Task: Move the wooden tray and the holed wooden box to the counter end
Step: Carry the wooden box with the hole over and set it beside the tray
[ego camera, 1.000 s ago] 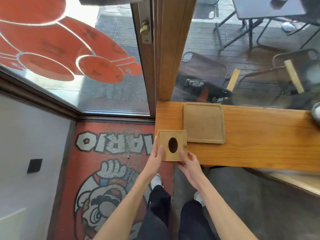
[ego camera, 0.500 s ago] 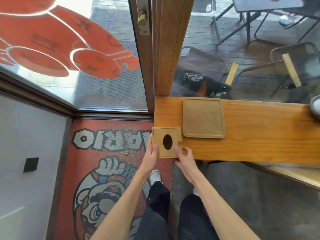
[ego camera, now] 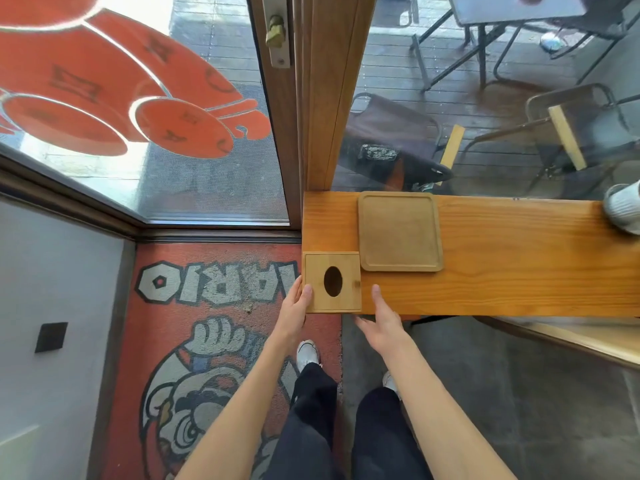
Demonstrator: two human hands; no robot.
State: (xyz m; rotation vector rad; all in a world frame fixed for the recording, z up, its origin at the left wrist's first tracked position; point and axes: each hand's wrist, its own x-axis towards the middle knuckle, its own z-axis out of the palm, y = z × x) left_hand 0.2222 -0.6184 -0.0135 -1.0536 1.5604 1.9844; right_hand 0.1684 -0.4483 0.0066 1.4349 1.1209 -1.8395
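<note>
Released by the right hand (ego camera: 382,323), which lay open just to its right, the box (ego camera: 333,282) sat at the counter (ego camera: 519,289)'s near left corner, the left hand (ego camera: 294,310) gripping its left edge; the tray (ego camera: 400,232) lay just beyond.

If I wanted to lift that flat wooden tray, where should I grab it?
Probably its right edge, coming from the right: the wooden tray lies flat with a low raised rim to pinch, bare counter lies beside that edge, and the holed box crowds its near-left corner.
</note>
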